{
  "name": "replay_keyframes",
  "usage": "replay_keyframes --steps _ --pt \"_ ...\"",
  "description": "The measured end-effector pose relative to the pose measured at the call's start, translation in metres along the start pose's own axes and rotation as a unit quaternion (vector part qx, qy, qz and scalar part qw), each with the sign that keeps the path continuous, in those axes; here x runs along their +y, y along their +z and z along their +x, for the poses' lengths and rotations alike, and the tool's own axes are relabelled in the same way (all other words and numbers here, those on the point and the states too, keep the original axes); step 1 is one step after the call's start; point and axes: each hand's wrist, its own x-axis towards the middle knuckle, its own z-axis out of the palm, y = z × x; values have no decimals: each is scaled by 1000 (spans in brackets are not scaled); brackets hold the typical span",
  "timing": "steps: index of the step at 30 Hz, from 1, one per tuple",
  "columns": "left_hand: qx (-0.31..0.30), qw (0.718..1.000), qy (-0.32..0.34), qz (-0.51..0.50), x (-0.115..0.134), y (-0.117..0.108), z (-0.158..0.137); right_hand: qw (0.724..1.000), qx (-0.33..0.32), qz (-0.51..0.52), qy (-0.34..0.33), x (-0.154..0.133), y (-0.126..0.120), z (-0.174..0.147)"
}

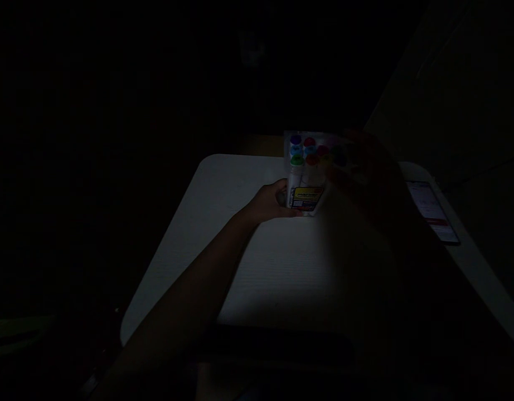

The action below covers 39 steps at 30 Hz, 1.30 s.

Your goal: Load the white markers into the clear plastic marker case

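A clear pack of markers point(301, 175) with several coloured caps stands upright above the white table. Its front carries a yellow and dark label. My left hand point(268, 201) grips its lower left side, thumb across the bottom front and fingers around the edge. In deep shadow, my right hand point(363, 167) is at the pack's upper right side, thumb in front and a finger near the top edge. It seems to hold that side, and it hides the caps there. Whether the pack's base touches the table cannot be made out.
The white table point(190, 234) has rounded corners. A phone with a lit screen point(432, 211) lies near its right edge. A greenish thing point(18, 328) shows dimly at the lower left. The surroundings are almost black, and my right arm shades the table's right half.
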Motion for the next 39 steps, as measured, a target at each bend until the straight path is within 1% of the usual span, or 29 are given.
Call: replay_keyframes --steps 3,5,8,12,19,24,27,31,35,39 --pt "-9 1000 2 -24 -1 0 -1 998 -9 49 39 4 1 2" --pt "-17 999 4 -37 -2 0 -1 996 -22 60 58 6 1 3" --pt "-24 999 4 -40 -3 1 -1 996 -38 56 66 5 0 4" --pt "-25 999 -6 -38 -3 1 0 995 -40 59 66 3 1 5" --pt "-20 999 -1 -42 -3 2 0 997 -38 66 -9 11 5 4" --pt "-16 1000 1 -24 -3 1 0 998 -44 35 -37 14 6 5" --pt "-22 999 1 -35 -3 2 0 996 -56 35 -55 16 7 6" --pt "-20 999 -3 -38 -2 2 0 996 -67 32 -55 17 5 10" --pt "-20 999 -3 -30 -1 2 0 994 -66 15 -92 20 3 12" --pt "-17 999 -11 -34 0 2 0 992 -70 -1 -102 25 1 13"
